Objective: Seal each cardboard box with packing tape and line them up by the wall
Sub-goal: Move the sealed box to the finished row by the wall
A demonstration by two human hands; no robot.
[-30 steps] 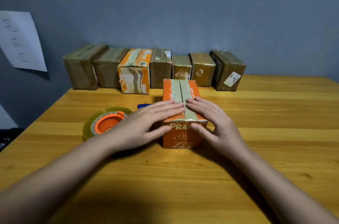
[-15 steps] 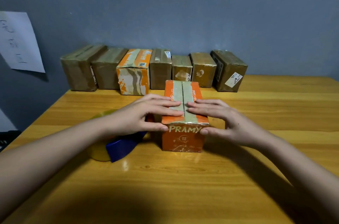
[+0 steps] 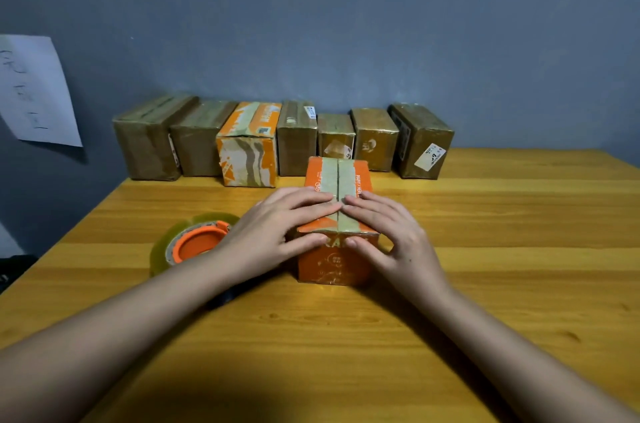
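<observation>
Tabletop (image 3: pixel 485 284) of yellow wood filled the lower half of the frame, set against a grey-blue wall (image 3: pixel 346 24). Along that wall, left of centre in the upper middle, stood a row of seven taped boxes (image 3: pixel 298 138), side by side and mostly touching; the third from the left was orange and white, the rest brown. A sheet of paper (image 3: pixel 34 90) hung on the wall at the upper left, its writing not legible.

At frame centre, apart from the row and nearer the camera, sat the orange box (image 3: pixel 337 215), two pale tape strips running lengthwise over its top. Left hand (image 3: pixel 273 232) and right hand (image 3: pixel 391 235) both lay flat on its top, fingers straight and close together, fingertips nearly meeting at the centre seam; both thumbs pressed the near face over the printed lettering.

Left of the box, partly behind the left forearm, lay the tape roll (image 3: pixel 187 246), clear tape on an orange core, flat on the table.
</observation>
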